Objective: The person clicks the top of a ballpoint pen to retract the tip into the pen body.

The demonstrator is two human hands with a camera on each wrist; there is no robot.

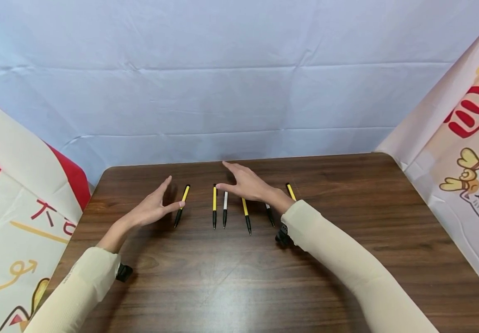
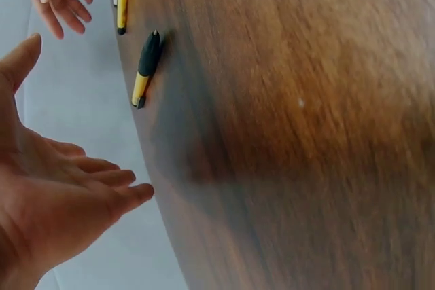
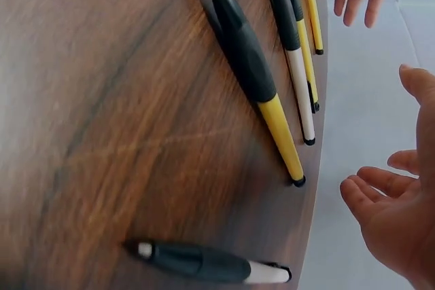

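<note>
Several ballpoint pens with black grips lie in a loose row on the wooden table. My left hand [image 1: 149, 210], fingers extended and thumb apart, is over the table beside the leftmost yellow pen [image 1: 185, 193]; the thumb tip overlaps that pen in the head view. The right hand [image 1: 247, 183] stretches above the middle of the row, holding nothing. Below it lie a yellow pen [image 1: 214, 203], a white pen [image 1: 225, 203] and another yellow pen [image 1: 245, 210]. Its wrist partly covers a second white pen [image 3: 268, 273], and the sleeve hides part of the rightmost yellow pen [image 1: 290, 190].
The brown table [image 1: 206, 286] ends at a pale cloth backdrop [image 1: 222, 101]. Printed cloths hang at the left [image 1: 18, 222] and the right [image 1: 464, 162]. A dark wrist device [image 1: 124, 272] shows at the left cuff, another device [image 1: 283, 235] at the right cuff.
</note>
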